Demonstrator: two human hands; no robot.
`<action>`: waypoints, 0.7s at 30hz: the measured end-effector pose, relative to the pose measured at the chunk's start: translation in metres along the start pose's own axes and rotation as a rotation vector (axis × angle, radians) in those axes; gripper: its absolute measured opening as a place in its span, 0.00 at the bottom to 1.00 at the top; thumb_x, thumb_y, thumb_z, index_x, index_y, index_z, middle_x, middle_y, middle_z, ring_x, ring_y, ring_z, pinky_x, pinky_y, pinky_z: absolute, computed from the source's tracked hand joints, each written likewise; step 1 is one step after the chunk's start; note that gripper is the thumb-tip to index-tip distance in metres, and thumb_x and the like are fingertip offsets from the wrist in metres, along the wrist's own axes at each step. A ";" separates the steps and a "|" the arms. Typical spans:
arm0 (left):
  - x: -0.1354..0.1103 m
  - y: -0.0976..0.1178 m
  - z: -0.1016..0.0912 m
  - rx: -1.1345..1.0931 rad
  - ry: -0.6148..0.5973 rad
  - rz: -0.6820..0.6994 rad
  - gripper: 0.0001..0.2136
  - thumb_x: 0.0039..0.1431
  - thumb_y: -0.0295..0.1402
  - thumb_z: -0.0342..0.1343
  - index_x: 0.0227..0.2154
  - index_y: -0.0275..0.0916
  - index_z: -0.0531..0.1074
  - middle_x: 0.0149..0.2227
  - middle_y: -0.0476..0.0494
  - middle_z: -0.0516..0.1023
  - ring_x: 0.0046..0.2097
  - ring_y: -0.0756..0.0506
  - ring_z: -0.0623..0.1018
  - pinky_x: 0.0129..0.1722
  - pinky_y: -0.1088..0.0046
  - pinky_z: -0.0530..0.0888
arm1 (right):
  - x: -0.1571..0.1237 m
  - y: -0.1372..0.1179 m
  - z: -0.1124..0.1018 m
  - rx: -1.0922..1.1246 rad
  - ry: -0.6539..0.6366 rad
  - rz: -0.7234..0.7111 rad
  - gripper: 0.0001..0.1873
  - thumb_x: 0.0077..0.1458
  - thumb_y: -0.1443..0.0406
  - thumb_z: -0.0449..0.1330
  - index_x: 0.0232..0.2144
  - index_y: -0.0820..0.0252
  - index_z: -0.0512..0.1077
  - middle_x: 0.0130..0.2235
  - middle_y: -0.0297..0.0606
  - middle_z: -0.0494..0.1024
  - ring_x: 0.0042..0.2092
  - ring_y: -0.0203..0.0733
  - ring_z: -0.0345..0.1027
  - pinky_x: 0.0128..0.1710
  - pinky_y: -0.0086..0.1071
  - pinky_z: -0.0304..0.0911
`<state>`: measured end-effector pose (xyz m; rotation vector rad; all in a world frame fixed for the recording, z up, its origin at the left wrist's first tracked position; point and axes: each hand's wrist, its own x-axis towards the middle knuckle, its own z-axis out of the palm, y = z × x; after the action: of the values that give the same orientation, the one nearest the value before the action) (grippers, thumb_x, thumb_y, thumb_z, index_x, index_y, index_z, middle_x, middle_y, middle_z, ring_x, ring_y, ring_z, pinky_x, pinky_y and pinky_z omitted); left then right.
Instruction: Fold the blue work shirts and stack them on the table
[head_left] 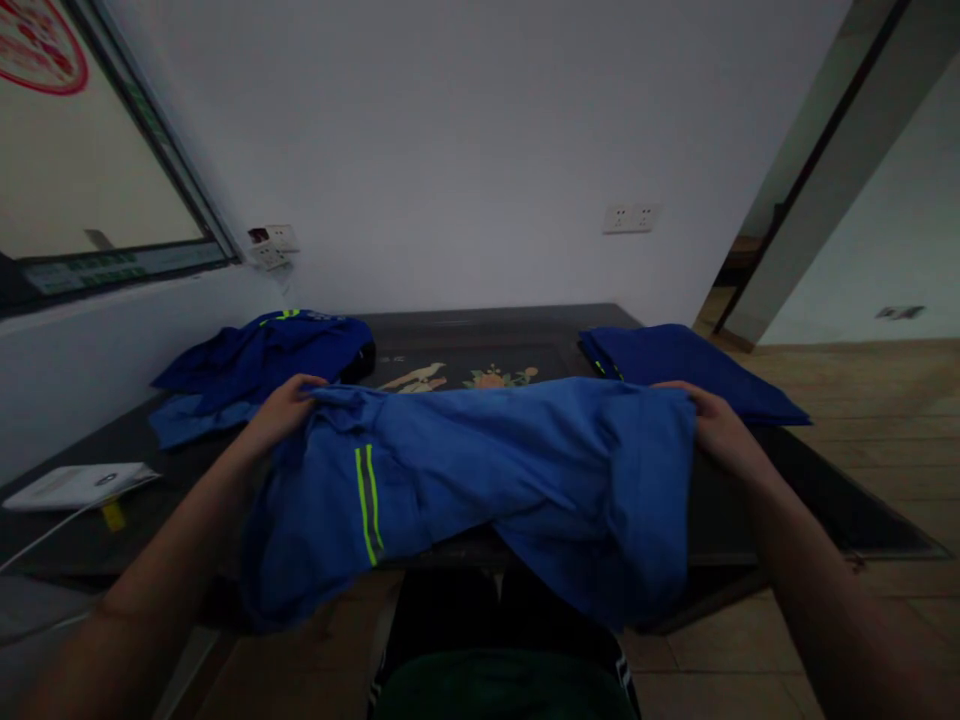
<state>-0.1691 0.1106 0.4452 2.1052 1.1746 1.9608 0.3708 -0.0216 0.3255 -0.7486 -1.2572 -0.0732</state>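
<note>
A light-blue work garment with a yellow-and-grey reflective band (487, 450) is stretched sideways between my two hands over the near edge of the table. My left hand (291, 402) grips its bunched upper left corner, fingers closed on the cloth. At the opposite upper corner, my right hand (712, 420) is closed on the fabric, its fingertips partly hidden behind it. The lower part of the garment hangs in loose folds past the table edge. Whether it is a pair of trousers or a jacket I cannot tell.
Crumpled dark-blue clothing (277, 350) lies on the table's left side. A flat, folded dark-blue garment (690, 370) rests at the right. A white device with a cable (79, 485) sits at the left edge. Behind the dark table (480, 318) stands a wall with sockets (631, 218).
</note>
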 end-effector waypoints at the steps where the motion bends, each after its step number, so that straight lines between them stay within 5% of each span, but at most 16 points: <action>1: 0.005 -0.009 0.002 0.061 -0.057 -0.035 0.23 0.39 0.41 0.65 0.38 0.35 0.73 0.30 0.45 0.79 0.36 0.41 0.78 0.39 0.65 0.74 | 0.006 0.013 0.004 -0.103 -0.082 -0.013 0.16 0.39 0.61 0.63 0.35 0.57 0.75 0.34 0.37 0.79 0.37 0.45 0.73 0.42 0.38 0.68; 3: 0.011 -0.030 0.004 0.121 -0.163 -0.080 0.25 0.39 0.45 0.64 0.40 0.34 0.73 0.35 0.42 0.80 0.40 0.40 0.78 0.41 0.68 0.74 | 0.010 0.038 0.007 -0.260 -0.151 -0.029 0.17 0.43 0.60 0.60 0.37 0.58 0.75 0.38 0.41 0.80 0.41 0.49 0.73 0.47 0.43 0.66; 7: 0.009 -0.055 -0.005 0.115 -0.235 -0.116 0.30 0.42 0.55 0.59 0.42 0.35 0.74 0.47 0.38 0.78 0.49 0.38 0.75 0.47 0.68 0.72 | -0.006 0.059 -0.006 -0.385 -0.091 -0.023 0.19 0.49 0.57 0.55 0.41 0.57 0.74 0.43 0.44 0.79 0.45 0.51 0.73 0.50 0.47 0.65; 14: -0.029 -0.044 -0.046 0.107 -0.172 -0.224 0.26 0.47 0.54 0.57 0.42 0.38 0.74 0.50 0.40 0.76 0.50 0.38 0.75 0.45 0.66 0.75 | -0.030 0.029 -0.027 -0.461 0.038 0.027 0.21 0.48 0.48 0.55 0.37 0.54 0.74 0.40 0.44 0.80 0.45 0.55 0.73 0.48 0.46 0.66; 21: -0.051 -0.062 -0.064 0.256 -0.204 -0.210 0.38 0.27 0.61 0.63 0.39 0.36 0.74 0.45 0.35 0.78 0.50 0.34 0.76 0.44 0.67 0.75 | -0.026 -0.004 0.019 -0.381 -0.144 -0.103 0.22 0.49 0.47 0.56 0.38 0.54 0.75 0.41 0.42 0.80 0.41 0.51 0.74 0.43 0.43 0.70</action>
<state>-0.2512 0.0984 0.3838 2.1254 1.5982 1.5381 0.3439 -0.0235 0.3066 -1.0292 -1.4386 -0.3559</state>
